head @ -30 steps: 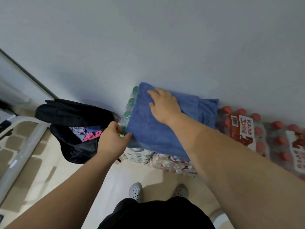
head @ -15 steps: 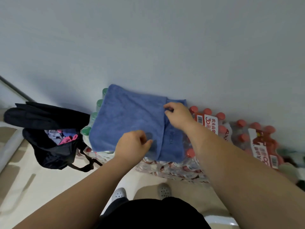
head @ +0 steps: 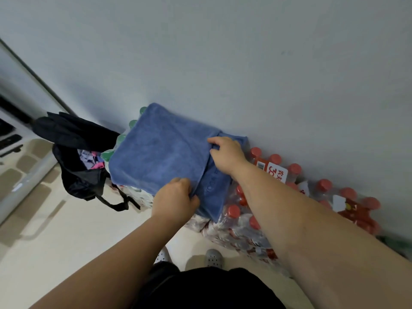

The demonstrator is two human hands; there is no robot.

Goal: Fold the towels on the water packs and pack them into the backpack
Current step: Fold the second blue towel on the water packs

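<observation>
blue towel (head: pixel 160 152) lies half folded on the water packs (head: pixel 243 221), left hand (head: pixel 176 200) and right hand (head: pixel 228 156) fingers (head: pixel 213 142) pinching its top layer's edge. folding looks unfinished; packing into the backpack (head: pixel 73 139), left of the fingers, remains.

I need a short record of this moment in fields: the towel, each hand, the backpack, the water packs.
towel: blue, folded, lies on the packs
left hand: pinches the top layer's edge, near end
right hand: pinches the same edge, far end
backpack: black, open, left of the packs, clothes inside
packs: bottled water, red caps right of the towel
</observation>
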